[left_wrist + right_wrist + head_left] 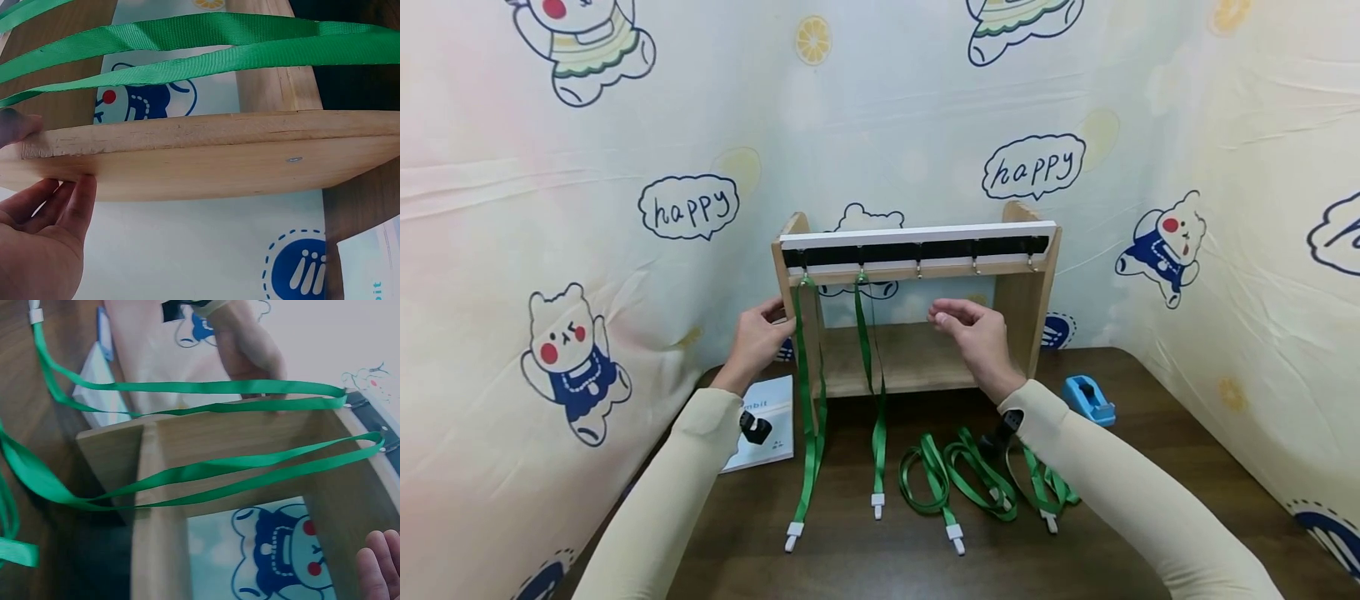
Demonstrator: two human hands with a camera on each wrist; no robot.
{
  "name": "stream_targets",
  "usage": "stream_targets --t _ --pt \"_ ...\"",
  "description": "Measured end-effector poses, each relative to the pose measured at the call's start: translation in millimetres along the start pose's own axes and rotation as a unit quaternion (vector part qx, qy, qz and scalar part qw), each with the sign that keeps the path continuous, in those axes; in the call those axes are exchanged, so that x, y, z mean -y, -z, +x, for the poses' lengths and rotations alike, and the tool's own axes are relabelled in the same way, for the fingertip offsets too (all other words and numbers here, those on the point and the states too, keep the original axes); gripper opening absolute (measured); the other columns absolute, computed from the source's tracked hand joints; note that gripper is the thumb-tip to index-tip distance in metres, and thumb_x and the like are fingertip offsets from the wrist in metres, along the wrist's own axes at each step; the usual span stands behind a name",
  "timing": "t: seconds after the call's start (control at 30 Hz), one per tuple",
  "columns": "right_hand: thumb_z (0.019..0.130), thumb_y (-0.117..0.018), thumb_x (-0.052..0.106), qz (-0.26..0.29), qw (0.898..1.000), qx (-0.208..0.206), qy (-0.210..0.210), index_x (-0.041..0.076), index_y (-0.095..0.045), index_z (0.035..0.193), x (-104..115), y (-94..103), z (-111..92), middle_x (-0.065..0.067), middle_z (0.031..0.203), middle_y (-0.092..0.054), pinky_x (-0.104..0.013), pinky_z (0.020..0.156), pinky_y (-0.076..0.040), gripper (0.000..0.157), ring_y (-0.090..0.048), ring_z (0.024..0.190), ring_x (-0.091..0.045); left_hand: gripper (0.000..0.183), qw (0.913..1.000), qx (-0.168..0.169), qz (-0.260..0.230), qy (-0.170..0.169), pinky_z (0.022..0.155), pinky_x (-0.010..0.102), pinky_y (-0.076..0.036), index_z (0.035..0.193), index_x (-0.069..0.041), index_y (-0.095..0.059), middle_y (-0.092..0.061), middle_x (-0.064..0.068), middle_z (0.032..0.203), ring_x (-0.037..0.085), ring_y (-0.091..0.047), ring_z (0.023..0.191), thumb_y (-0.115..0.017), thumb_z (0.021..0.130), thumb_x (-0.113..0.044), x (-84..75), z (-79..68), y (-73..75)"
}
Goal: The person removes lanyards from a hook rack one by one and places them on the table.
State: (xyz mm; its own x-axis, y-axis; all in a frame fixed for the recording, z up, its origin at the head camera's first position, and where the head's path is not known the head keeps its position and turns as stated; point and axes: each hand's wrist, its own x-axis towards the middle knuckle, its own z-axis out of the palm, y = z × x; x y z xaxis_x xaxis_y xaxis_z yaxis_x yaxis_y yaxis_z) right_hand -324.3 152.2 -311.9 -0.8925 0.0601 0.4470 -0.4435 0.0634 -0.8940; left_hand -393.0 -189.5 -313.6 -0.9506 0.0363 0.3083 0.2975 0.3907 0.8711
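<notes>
A wooden rack (917, 358) stands on the table, with a black hook strip (947, 250) along its white top bar. My left hand (760, 337) holds the rack's left side panel (187, 162), thumb at the front edge and fingers against the outer face. A green lanyard (802, 358) hangs from the leftmost hook, its white clip (793, 533) low in front. From the second hook hangs another green lanyard (879, 433). In front of the rack's opening, my right hand (981, 337) is in the air with loosely bent fingers, holding nothing.
Three coiled green lanyards, a left one (936, 479), a middle one (985, 475) and a right one (1045, 483), lie on the table right of centre. A blue tape dispenser (1087, 400) sits right of the rack. A pale booklet (771, 417) lies at left.
</notes>
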Motion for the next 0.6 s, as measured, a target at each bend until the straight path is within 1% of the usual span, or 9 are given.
stream_targets --t 0.17,0.23,0.3,0.4,0.6 --pt "0.096 -0.069 0.012 0.017 1.0 0.01 0.006 -0.002 -0.071 0.12 10 -1.6 8 -0.018 0.118 -0.074 -0.037 0.095 -0.059 0.027 -0.076 0.1 -0.014 0.071 1.0 0.004 0.0 -0.001 0.112 0.051 -0.048 0.151 -0.012 -0.048 -0.055 0.015 0.148 0.032 -0.052 0.137 -0.073 0.092 -0.042 0.8 0.4 0.8" --pt "0.097 -0.069 0.014 0.017 1.0 0.019 0.008 -0.001 -0.071 0.12 13 -2.0 11 -0.019 0.119 -0.074 -0.035 0.094 -0.06 0.028 -0.076 0.1 -0.015 0.071 1.0 0.006 0.0 -0.001 0.112 0.052 -0.048 0.151 -0.012 -0.048 -0.055 0.015 0.148 0.032 -0.052 0.137 -0.073 0.092 -0.042 0.6 0.4 0.8" --pt "0.097 -0.069 0.015 0.013 1.0 0.026 0.008 0.0 -0.071 0.119 16 -3.3 15 -0.02 0.12 -0.074 -0.031 0.092 -0.06 0.027 -0.076 0.1 -0.016 0.071 1.0 0.008 -0.001 0.0 0.113 0.052 -0.048 0.151 -0.011 -0.048 -0.055 0.015 0.149 0.033 -0.051 0.137 -0.072 0.093 -0.042 0.0 0.1 1.0" --pt "0.097 -0.069 0.017 0.007 0.999 0.037 0.002 0.004 -0.072 0.119 20 -6.8 20 -0.018 0.12 -0.074 -0.027 0.089 -0.061 0.026 -0.076 0.102 -0.019 0.071 0.9999 0.009 0.0 0.004 0.113 0.052 -0.047 0.151 -0.011 -0.047 -0.054 0.015 0.149 0.033 -0.051 0.138 -0.072 0.093 -0.043 -0.9 0.1 0.9" --pt "0.096 -0.07 0.019 -0.008 0.998 0.052 -0.023 0.004 -0.072 0.12 27 -18.3 29 -0.015 0.121 -0.074 -0.027 0.089 -0.061 0.029 -0.076 0.104 -0.021 0.071 1.0 0.008 0.002 0.005 0.114 0.052 -0.047 0.151 -0.012 -0.047 -0.055 0.015 0.149 0.033 -0.051 0.138 -0.072 0.093 -0.044 -0.4 0.8 -0.6"
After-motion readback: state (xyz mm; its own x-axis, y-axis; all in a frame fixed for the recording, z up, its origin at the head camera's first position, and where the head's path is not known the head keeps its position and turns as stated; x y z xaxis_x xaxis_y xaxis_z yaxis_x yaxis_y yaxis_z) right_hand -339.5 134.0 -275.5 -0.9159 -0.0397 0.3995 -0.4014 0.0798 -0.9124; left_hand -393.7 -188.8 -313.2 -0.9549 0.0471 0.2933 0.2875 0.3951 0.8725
